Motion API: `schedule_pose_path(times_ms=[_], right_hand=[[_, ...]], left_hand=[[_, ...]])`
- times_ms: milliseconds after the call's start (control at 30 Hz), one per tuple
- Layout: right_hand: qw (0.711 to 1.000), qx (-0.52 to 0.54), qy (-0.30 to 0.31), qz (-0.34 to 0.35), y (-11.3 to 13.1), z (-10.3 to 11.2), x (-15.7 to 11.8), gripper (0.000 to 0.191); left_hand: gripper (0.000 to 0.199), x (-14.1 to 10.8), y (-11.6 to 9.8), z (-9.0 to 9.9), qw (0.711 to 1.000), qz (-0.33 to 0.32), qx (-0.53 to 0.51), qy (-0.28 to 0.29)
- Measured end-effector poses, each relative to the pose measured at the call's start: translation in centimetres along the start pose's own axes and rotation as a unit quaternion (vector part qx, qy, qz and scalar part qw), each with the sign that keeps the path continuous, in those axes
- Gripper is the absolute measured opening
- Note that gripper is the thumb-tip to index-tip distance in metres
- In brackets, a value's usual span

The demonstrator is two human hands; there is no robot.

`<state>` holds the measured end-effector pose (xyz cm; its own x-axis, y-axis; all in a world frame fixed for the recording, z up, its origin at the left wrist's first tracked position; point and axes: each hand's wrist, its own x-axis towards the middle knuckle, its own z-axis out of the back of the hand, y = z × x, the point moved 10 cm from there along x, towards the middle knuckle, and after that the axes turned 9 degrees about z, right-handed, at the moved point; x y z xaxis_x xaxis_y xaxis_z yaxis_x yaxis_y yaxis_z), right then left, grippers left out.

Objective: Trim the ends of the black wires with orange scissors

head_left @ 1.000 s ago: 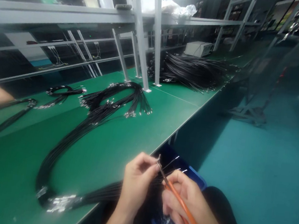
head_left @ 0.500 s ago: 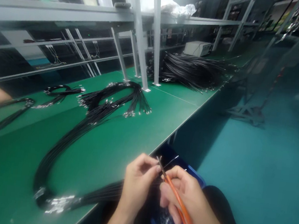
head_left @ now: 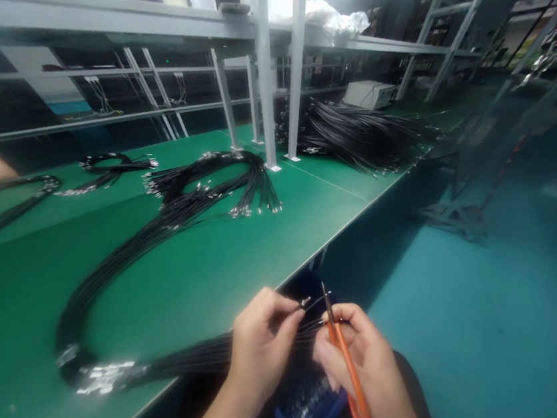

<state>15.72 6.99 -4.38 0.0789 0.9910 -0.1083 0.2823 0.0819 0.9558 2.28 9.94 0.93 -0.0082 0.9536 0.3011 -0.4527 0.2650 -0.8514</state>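
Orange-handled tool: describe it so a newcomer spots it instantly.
Find the green table, then look past its right edge, low in the picture. There the right hand holds the orange-handled tool, slim dark tip upward. Bright orange sets it apart from the black cables.

Orange-handled cutters (head_left: 352,378) shifted right, now apart from silver tip (head_left: 305,302)

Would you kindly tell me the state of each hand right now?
Left hand: closed, pinching a small metal-tipped piece between thumb and finger.
Right hand: closed, holding an orange-handled tool.
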Motion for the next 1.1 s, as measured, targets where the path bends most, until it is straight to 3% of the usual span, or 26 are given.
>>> schedule_pose_path(times_ms=[267,500,667,833,967,1100], right_hand=[[0.994,0.06,-0.045,0.085,1.8,0.7,1.3,0.038],[0.985,0.027,-0.102,0.137,2.8,1.6,1.2,0.034],[0.992,0.063,-0.058,0.093,2.0,0.5,2.0,0.035],[0.994,0.002,-0.073,0.084,1.6,0.2,2.2,0.038],[0.996,-0.013,-0.045,0.074,1.5,-0.3,1.9,0.043],[0.997,-0.003,-0.03,0.075,1.8,0.6,1.4,0.037]], left_hand=[[0.009,-0.7,-1.7,-0.4,0.995,-0.072,0.063,-0.009],[0.01,-0.8,-2.3,-0.9,0.991,-0.077,0.111,-0.011],[0.011,-0.8,-1.9,-1.0,0.996,-0.053,0.067,0.009],[0.012,-0.9,-1.6,-1.3,0.997,-0.04,0.064,0.022],[0.011,-0.5,-0.9,-1.1,0.999,0.005,0.018,0.028],[0.01,0.2,0.2,-0.8,0.996,0.063,-0.035,0.047]])
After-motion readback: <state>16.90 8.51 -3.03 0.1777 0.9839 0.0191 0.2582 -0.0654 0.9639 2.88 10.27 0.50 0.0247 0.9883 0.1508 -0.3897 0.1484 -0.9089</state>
